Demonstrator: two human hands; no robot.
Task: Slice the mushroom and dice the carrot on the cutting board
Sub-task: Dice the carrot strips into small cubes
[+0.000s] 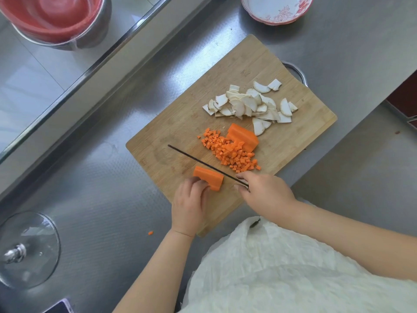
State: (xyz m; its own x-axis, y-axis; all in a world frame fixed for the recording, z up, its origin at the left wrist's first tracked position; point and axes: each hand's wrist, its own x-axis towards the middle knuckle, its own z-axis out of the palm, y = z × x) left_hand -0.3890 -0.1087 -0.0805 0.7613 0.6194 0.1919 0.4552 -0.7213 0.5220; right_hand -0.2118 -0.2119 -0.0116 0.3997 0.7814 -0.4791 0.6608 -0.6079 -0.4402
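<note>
A wooden cutting board (237, 71) lies slantwise on the steel counter. White mushroom slices (250, 105) are piled at its far right. A heap of small carrot dice (232, 153) lies mid-board, with a larger carrot chunk (242, 136) beside it. My left hand (188, 206) holds another carrot piece (208, 177) down on the board's near part, fingers curled on it. My right hand (264, 193) grips the handle of a knife (198, 160), whose blade stands edge-down just right of that piece.
A steel bowl holding red bowls (56, 16) sits on a glass surface at the far left. A patterned bowl (277, 7) stands at the top. A glass pot lid (27, 249) lies at the near left. One carrot cube (150, 233) lies on the counter.
</note>
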